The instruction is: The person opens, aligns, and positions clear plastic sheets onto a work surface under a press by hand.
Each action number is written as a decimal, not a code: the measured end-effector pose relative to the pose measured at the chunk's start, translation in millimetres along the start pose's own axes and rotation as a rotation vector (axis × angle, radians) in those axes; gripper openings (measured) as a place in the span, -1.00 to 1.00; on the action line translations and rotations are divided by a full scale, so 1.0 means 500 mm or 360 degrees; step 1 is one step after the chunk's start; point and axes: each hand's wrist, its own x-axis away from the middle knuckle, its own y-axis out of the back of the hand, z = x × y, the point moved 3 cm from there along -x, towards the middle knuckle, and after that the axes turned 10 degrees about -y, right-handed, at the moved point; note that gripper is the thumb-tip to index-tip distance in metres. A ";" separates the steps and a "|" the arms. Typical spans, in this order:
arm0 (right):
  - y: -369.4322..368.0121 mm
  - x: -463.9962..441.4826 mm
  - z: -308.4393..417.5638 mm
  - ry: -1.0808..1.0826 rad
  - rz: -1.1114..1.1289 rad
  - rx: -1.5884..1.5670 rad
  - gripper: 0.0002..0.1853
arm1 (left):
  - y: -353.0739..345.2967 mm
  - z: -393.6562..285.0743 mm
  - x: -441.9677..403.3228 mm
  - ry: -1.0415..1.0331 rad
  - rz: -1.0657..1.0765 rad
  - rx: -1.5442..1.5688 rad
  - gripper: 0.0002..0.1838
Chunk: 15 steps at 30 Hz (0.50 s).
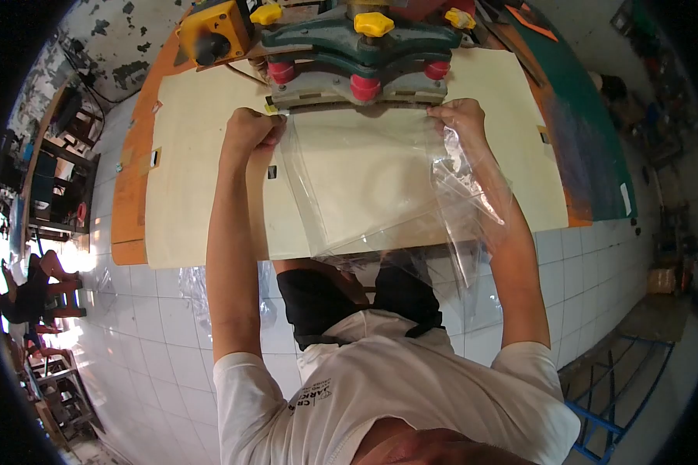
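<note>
A clear plastic sheet (364,186) lies over the cream board on the table, its far edge along the front of a green machine head (361,46). My left hand (254,129) is closed on the sheet's far left corner. Pinched between the fingers of my right hand (459,118) is the far right corner. Folds of the plastic hang over my right forearm and down past the table's near edge. Red knobs (365,87) sit on the machine just beyond the sheet.
A yellow control box (215,35) stands at the machine's left. The cream board (194,170) covers much of the orange table (129,201). A green mat (597,147) is at the right. A blue metal frame (616,387) stands lower right. Another person (35,287) is far left.
</note>
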 end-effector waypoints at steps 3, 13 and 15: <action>0.000 -0.011 -0.003 -0.0008 -0.0097 0.0081 -0.75 | -0.005 0.016 -0.020 0.0028 -0.0026 -0.0101 -0.63; -0.002 0.002 0.007 -0.0040 -0.0097 0.0148 -0.72 | -0.005 0.022 -0.020 0.0023 0.0015 -0.0096 -0.62; -0.007 0.006 0.009 -0.0066 -0.0092 0.0091 -0.76 | -0.008 0.028 -0.022 -0.0034 -0.0012 -0.0119 -0.61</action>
